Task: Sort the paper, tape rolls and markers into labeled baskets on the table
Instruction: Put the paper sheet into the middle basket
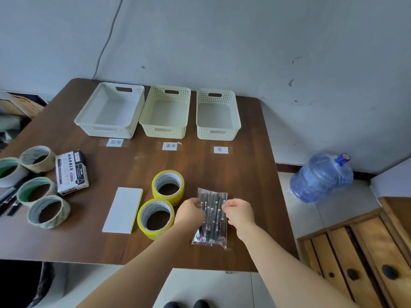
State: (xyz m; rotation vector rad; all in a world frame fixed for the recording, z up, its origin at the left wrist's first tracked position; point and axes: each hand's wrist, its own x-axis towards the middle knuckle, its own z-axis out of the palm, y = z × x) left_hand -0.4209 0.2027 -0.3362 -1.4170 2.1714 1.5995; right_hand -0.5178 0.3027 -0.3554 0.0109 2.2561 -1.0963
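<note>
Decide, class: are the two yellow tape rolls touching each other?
Cannot tell. In the head view, the far yellow tape roll overlaps the near yellow tape roll, showing neither contact nor gap plainly.

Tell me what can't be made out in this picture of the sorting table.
All in the head view:
- Green-cored tape roll: cut off by the left edge.
- Dark pens at far left: partly cut by the edge and hidden behind tape rolls.
- Bag of pens: middle covered by the left hand and right hand; the grip is unclear.
- Marker box: small print too small to read.
</note>
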